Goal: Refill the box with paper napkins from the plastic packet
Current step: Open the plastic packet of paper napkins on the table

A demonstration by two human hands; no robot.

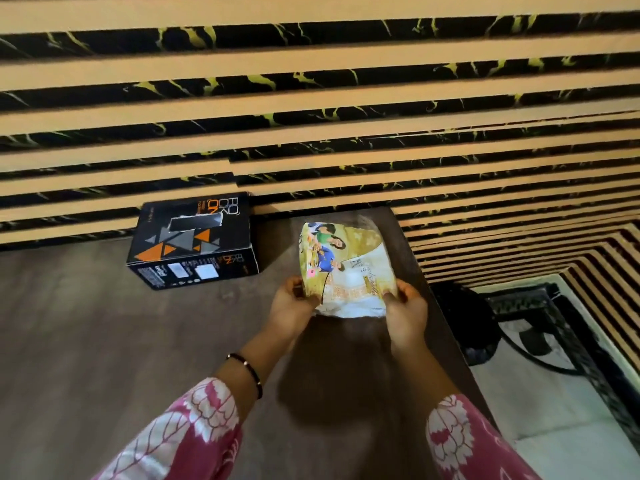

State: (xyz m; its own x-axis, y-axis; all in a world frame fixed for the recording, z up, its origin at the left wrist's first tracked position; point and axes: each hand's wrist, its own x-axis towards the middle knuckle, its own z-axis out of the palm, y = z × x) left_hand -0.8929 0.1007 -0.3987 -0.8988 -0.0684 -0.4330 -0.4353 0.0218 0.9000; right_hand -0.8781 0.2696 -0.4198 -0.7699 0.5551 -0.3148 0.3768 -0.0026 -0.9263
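Note:
A printed plastic packet of white paper napkins lies on the brown table near its right edge. My left hand grips the packet's near left corner, and my right hand grips its near right corner. White napkins show at the packet's near end. A black tissue box with orange and grey triangles stands to the left, against the wall, with a dark slot in its top. The box is a short way apart from the packet and from both hands.
A wall of tan slats and black marbled strips runs along the table's far side. The table's right edge drops to the floor, where a black object with a cable and a patterned rug lie.

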